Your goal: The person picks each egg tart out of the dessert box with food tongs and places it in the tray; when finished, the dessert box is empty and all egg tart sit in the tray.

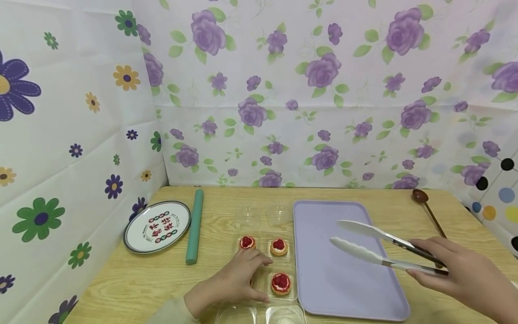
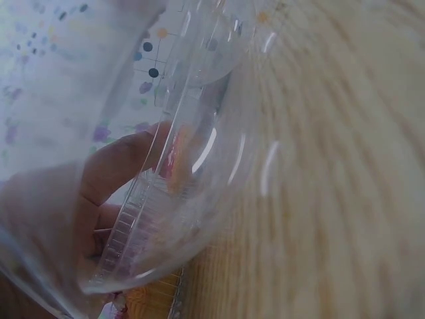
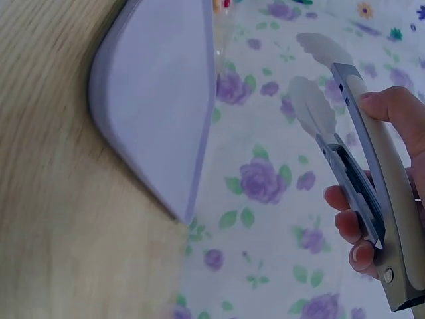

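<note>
While the right hand (image 1: 471, 272) grips tongs (image 1: 360, 227), tips apart and pointing between 9 and 10 o'clock over the lilac tray (image 1: 336, 265), the left hand (image 1: 240, 280) lies over clear containers (image 1: 292, 295); from here can't tell if its fingers pinch anything. Front-right tart (image 1: 281, 283): left hand's 3 o'clock, left being nearer. Its 10: plate (image 1: 157, 227), red Chinese characters, small print unreadable.
</note>
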